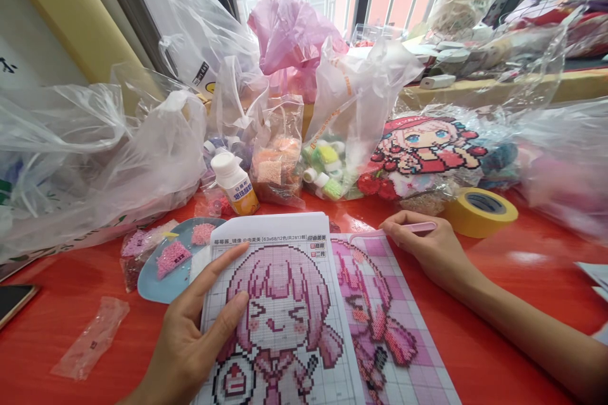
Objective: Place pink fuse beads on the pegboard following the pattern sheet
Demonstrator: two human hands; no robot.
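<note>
My left hand [199,323] lies on a printed pixel pattern sheet [285,285] showing a pink-haired character, its thumb and index finger spread apart. Partly covered by that sheet, a gridded board [418,323] carries a matching figure in pink and dark beads. Above the board's upper right edge, my right hand [427,247] is closed round a thin pink tool [420,226], whose pale tip points left over the board's top. Left of the sheet sits a blue tray [156,278] with pink beads [173,259] in small heaps or packets.
A white bottle [232,180], bagged beads [327,168] and yellow tape [479,212] stand behind the sheets. A finished bead character [427,142] leans on bags at the right. Plastic bags [156,158] crowd the left; a phone [16,300] and small packet [92,338] lie there.
</note>
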